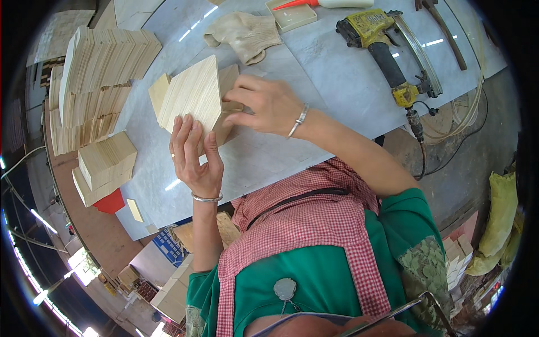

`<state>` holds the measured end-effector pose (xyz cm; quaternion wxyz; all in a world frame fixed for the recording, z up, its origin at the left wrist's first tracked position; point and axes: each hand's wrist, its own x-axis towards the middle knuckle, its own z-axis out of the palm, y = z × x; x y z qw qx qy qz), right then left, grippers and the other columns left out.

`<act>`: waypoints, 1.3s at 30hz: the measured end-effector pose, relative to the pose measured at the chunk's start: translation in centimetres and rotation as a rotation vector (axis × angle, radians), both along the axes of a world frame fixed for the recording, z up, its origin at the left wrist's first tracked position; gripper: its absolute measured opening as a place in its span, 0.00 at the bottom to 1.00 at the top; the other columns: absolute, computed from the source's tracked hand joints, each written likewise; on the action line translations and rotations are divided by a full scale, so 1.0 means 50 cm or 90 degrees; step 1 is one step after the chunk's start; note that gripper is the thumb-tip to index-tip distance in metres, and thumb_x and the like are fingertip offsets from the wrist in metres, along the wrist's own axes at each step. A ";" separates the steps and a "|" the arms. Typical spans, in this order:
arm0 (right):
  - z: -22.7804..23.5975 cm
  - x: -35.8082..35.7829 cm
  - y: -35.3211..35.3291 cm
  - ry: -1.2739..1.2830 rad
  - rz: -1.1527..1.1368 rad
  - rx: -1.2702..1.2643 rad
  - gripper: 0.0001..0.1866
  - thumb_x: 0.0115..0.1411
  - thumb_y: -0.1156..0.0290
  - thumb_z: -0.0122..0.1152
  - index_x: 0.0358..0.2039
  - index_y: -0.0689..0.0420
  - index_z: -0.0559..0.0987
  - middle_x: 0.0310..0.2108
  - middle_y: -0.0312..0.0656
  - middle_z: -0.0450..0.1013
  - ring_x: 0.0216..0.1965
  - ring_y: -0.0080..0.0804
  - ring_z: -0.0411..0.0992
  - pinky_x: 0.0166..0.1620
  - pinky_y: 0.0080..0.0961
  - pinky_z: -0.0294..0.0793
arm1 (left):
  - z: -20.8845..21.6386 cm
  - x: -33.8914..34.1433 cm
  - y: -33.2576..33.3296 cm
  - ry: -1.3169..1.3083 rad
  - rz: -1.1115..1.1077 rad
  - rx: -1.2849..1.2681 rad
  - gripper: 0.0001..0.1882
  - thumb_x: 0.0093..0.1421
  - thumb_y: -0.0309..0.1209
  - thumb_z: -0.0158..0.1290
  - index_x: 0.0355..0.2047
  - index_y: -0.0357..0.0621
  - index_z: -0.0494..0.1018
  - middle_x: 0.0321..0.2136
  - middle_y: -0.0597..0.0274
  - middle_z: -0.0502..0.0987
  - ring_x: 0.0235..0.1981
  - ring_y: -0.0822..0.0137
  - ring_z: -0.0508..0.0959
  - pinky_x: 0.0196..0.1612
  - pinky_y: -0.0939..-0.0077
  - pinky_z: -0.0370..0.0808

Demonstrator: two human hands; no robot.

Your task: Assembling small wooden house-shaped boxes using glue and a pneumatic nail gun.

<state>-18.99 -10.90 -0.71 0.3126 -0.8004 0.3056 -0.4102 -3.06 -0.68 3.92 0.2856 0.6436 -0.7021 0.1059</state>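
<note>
A small box-like piece made of thin pale plywood panels (193,95) stands on the grey-white tabletop, its broad angled panel facing up and left. My left hand (193,154) grips its near edge, fingers flat on the broad panel and thumb at the right. On the right side of the piece, my right hand (264,106) has thumb and fingers bent together in a pinch at its inner edge. What lies between those fingertips is mostly hidden. A small loose plywood piece (159,90) shows at the left, partly behind the broad panel.
Tall stacks of cut plywood panels (106,62) stand at the left, with a shorter stack (109,160) nearer. A cream work glove (244,35), a shallow tray (293,18) and a red-tipped white bottle (337,3) lie at the back. A yellow-black nail gun (387,59) and hammer (446,31) lie right.
</note>
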 end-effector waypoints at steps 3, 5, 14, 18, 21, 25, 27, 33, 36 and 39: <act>-0.008 0.025 -0.005 -0.045 0.028 -0.018 0.13 0.49 0.57 0.65 0.28 0.53 0.78 0.28 0.34 0.71 0.29 0.32 0.72 0.30 0.27 0.72 | 0.000 0.002 0.002 -0.012 0.008 -0.006 0.11 0.56 0.25 0.57 0.40 0.39 0.75 0.46 0.52 0.75 0.53 0.52 0.72 0.54 0.62 0.69; -0.013 0.031 -0.006 -0.086 0.031 -0.032 0.12 0.50 0.56 0.63 0.24 0.51 0.78 0.25 0.33 0.70 0.28 0.32 0.72 0.30 0.28 0.72 | -0.003 0.005 0.004 -0.018 0.010 -0.009 0.11 0.56 0.25 0.57 0.40 0.39 0.75 0.46 0.52 0.75 0.53 0.52 0.72 0.53 0.63 0.69; -0.012 -0.024 -0.028 -0.124 -0.076 -0.043 0.04 0.55 0.71 0.56 0.29 0.52 0.78 0.30 0.37 0.74 0.32 0.37 0.73 0.31 0.30 0.73 | -0.012 0.001 -0.001 0.004 0.003 -0.022 0.10 0.55 0.24 0.57 0.39 0.38 0.75 0.46 0.52 0.75 0.53 0.51 0.72 0.53 0.62 0.69; 0.035 -0.221 -0.081 0.138 -0.329 -0.209 0.11 0.55 0.68 0.57 0.40 0.54 0.77 0.33 0.42 0.74 0.33 0.43 0.73 0.35 0.34 0.74 | -0.009 0.008 0.006 -0.016 0.019 -0.042 0.11 0.54 0.24 0.58 0.39 0.39 0.76 0.45 0.53 0.76 0.52 0.52 0.72 0.53 0.62 0.69; 0.040 -0.377 -0.076 0.464 -0.460 -0.174 0.30 0.51 0.58 0.62 0.53 0.56 0.68 0.38 0.48 0.74 0.39 0.48 0.73 0.43 0.40 0.72 | -0.011 0.003 -0.001 -0.005 0.008 -0.049 0.12 0.53 0.24 0.58 0.39 0.40 0.76 0.44 0.54 0.76 0.52 0.52 0.73 0.53 0.61 0.69; 0.057 -0.374 -0.071 0.591 -0.448 0.196 0.45 0.45 0.55 0.65 0.60 0.60 0.56 0.46 0.58 0.70 0.45 0.53 0.71 0.46 0.43 0.71 | -0.020 0.010 0.000 0.021 0.023 -0.078 0.12 0.51 0.28 0.59 0.37 0.41 0.76 0.43 0.55 0.77 0.51 0.53 0.73 0.53 0.57 0.66; 0.042 -0.367 -0.080 0.604 -0.438 0.144 0.44 0.46 0.58 0.63 0.60 0.60 0.55 0.47 0.59 0.70 0.45 0.54 0.71 0.47 0.43 0.71 | -0.017 0.009 -0.002 0.021 0.019 -0.074 0.11 0.52 0.30 0.58 0.36 0.42 0.76 0.44 0.58 0.76 0.52 0.56 0.72 0.54 0.55 0.65; 0.100 -0.373 -0.108 0.633 -0.403 0.093 0.28 0.46 0.64 0.57 0.46 0.69 0.69 0.29 0.58 0.75 0.33 0.51 0.76 0.39 0.39 0.75 | -0.012 0.009 0.004 0.021 0.034 -0.084 0.12 0.52 0.29 0.59 0.38 0.43 0.76 0.45 0.60 0.76 0.52 0.58 0.72 0.54 0.61 0.65; 0.273 -0.309 -0.061 0.512 -0.285 0.402 0.19 0.48 0.64 0.59 0.32 0.69 0.75 0.19 0.47 0.74 0.20 0.35 0.76 0.25 0.29 0.75 | -0.017 0.014 0.010 0.021 0.044 -0.091 0.13 0.52 0.30 0.59 0.39 0.44 0.76 0.45 0.61 0.76 0.52 0.59 0.72 0.54 0.59 0.64; 0.365 -0.222 0.012 0.387 -0.183 0.442 0.15 0.50 0.65 0.62 0.25 0.68 0.75 0.14 0.38 0.70 0.13 0.21 0.70 0.17 0.19 0.70 | -0.019 0.015 0.012 0.020 0.049 -0.094 0.13 0.52 0.31 0.59 0.39 0.44 0.76 0.45 0.61 0.76 0.52 0.59 0.72 0.55 0.58 0.64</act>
